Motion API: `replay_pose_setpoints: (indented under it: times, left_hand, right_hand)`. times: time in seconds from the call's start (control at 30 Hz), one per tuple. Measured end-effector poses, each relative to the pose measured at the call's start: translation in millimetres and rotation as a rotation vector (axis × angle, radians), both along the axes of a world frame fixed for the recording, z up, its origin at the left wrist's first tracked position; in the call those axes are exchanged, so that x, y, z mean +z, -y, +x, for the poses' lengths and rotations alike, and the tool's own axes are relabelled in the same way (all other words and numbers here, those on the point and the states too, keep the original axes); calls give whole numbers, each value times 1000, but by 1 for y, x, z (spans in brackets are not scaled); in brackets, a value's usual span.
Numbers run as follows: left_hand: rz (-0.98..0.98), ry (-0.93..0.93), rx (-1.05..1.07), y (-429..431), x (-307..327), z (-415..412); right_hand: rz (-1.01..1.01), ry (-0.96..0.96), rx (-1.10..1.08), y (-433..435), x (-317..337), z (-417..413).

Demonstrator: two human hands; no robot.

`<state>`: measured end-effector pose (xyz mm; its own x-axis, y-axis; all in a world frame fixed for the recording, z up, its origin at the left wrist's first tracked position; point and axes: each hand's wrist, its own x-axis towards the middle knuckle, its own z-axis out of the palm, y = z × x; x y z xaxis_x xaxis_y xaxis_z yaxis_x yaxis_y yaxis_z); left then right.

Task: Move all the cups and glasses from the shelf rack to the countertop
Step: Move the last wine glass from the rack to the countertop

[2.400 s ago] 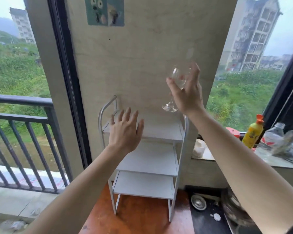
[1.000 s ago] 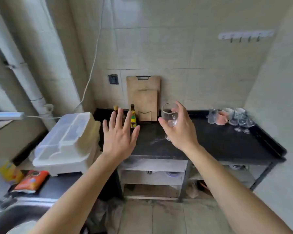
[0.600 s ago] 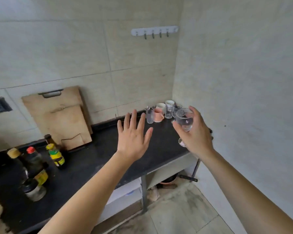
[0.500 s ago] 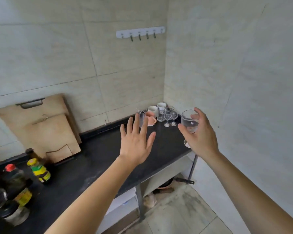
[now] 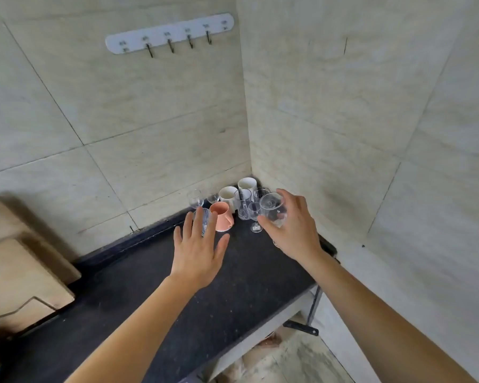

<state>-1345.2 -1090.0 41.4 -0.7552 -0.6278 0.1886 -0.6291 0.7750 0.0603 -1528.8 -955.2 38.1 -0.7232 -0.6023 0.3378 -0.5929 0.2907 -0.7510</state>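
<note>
Wine glass [image 5: 272, 209] (right hand [image 5: 293, 230])

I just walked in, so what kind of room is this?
Most likely a home kitchen: tiled walls, a dark countertop with cups and glasses in the corner, a wooden cutting board and a hook rail.

text: none legible | hook rail [image 5: 169, 34]: small marks, too blurred to read
</note>
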Motion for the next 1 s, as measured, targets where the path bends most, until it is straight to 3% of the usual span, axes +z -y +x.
replay_pose_setpoints:
  times: [0.3, 0.7, 1.0]
  left_hand:
    - [185, 121, 135, 52, -82, -35]
    - [477, 382, 116, 104, -216, -43]
    - [598, 554, 84, 108, -258, -53]
  right_hand:
    - [167, 62, 80, 79, -52, -68]
    - [480, 177, 86, 166, -158, -72]
    - [551, 244, 141, 201, -200, -91]
